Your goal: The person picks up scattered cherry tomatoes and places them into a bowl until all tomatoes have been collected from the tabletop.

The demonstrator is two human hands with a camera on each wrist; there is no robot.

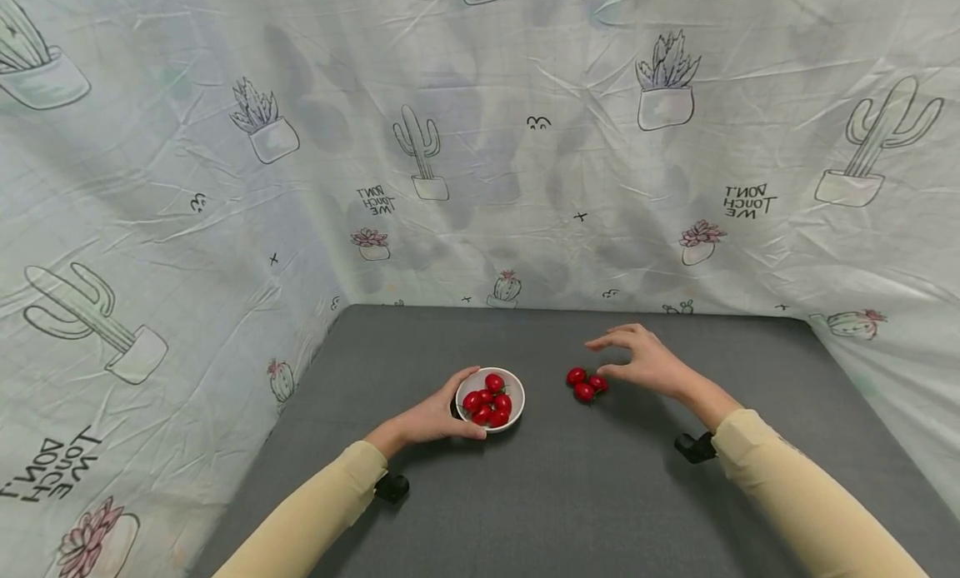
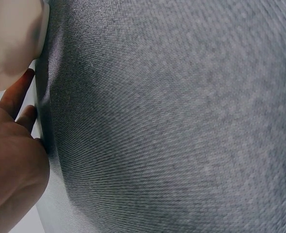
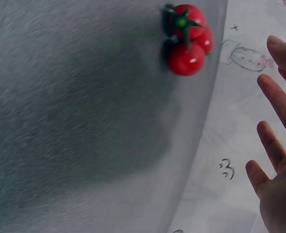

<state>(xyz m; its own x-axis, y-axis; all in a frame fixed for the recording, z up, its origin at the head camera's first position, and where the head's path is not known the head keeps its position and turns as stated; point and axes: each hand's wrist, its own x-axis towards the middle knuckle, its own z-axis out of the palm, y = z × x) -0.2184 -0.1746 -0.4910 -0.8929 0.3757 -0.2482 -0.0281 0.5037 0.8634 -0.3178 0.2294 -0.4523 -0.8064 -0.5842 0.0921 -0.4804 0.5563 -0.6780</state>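
A small white bowl (image 1: 518,396) stands left of centre on the table, with several red cherry tomatoes (image 1: 485,398) inside. My left hand (image 1: 433,416) grips it from the left, thumb along the near rim and fingers round the far side. The left wrist view catches part of the bowl's pale outer wall (image 2: 12,41) beside the fingers. To the right of the bowl, three more cherry tomatoes (image 1: 583,392) lie close together, green stems visible in the right wrist view. Above and just right of them hovers my right hand (image 1: 648,363), fingers and thumb spread apart, holding nothing.
Dark grey cloth covers the table (image 1: 570,503). Behind it and along the left hangs a pale curtain (image 1: 495,145) printed with potted cacti. A black wrist mount (image 1: 693,447) sits below the right sleeve, another (image 1: 392,487) below the left.
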